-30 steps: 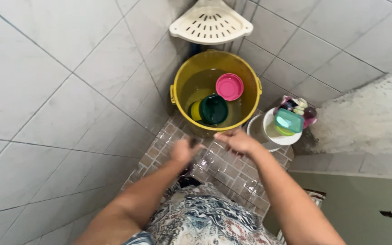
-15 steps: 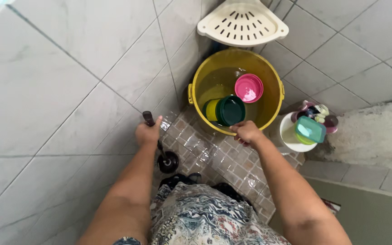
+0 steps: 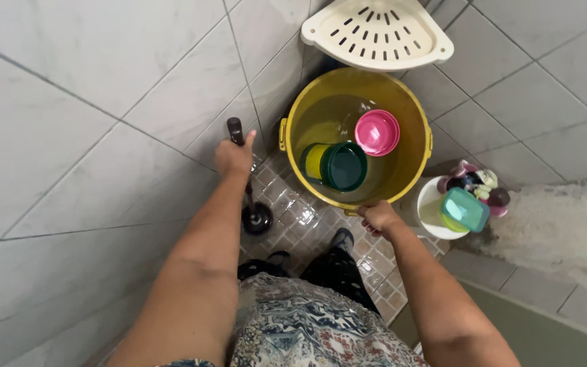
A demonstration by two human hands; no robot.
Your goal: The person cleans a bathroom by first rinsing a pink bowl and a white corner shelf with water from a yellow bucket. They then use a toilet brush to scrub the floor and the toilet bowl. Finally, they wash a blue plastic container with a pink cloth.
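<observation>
We take the yellow bucket [image 3: 293, 126] as our landmark; it stands in the tiled corner, part full of water, with a pink bowl [image 3: 377, 132] and a green-and-yellow cup [image 3: 334, 165] floating in it. Our right hand [image 3: 378, 217] sits at the bucket's near rim, fingers [image 3: 368, 212] curled tight over the edge, so this hand is the nearer one to the bucket. Our left hand [image 3: 234, 158] is off to the bucket's left, just beside its handle lug, wrapped shut around the dark handle of a plunger [image 3: 255, 217]. The plunger's long axis runs tilted, top end toward the wall, its black cup resting on the wet floor tiles [image 3: 307, 217] near the bucket's left front. A white corner shelf [image 3: 377, 32] hangs above the bucket's far side; a white tub with a teal soap box [image 3: 465, 209] stands to its right.
</observation>
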